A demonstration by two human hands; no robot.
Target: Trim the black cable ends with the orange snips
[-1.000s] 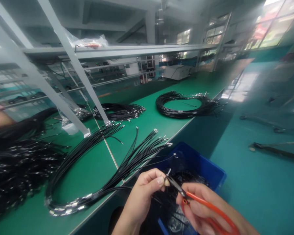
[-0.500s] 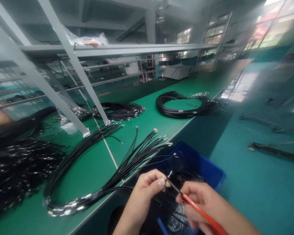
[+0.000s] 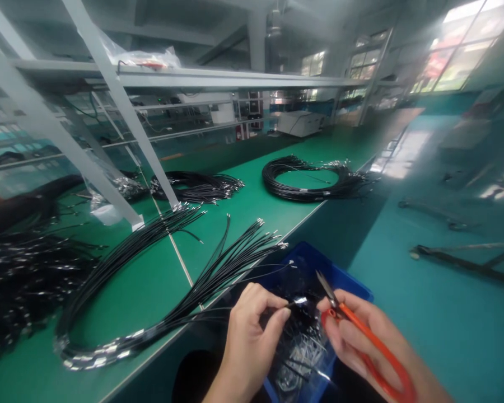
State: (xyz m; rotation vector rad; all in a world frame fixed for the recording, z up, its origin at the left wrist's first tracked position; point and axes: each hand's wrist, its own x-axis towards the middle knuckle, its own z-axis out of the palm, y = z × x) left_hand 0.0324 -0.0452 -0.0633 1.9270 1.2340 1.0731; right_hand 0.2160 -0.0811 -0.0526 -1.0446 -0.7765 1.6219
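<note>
Your left hand [image 3: 256, 341] pinches 1 dark cable end [image 3: 296, 302] with a pale tip between thumb and index finger, while your right hand [image 3: 361, 336] curls around orange-handled scissors [image 3: 369, 341], their pointed blades tilted up and to the left, apart from the cable end. Below both hands is a blue bin [image 3: 357, 282] holding clear plastic scraps [image 3: 300, 358] and dark pieces. Beyond your left hand, a large loop of black cables [image 3: 121, 266] lies on the green tabletop [image 3: 128, 294], with 2 more coils farther back [image 3: 304, 193] and a dense cable pile [image 3: 25, 280] at the far left.
</note>
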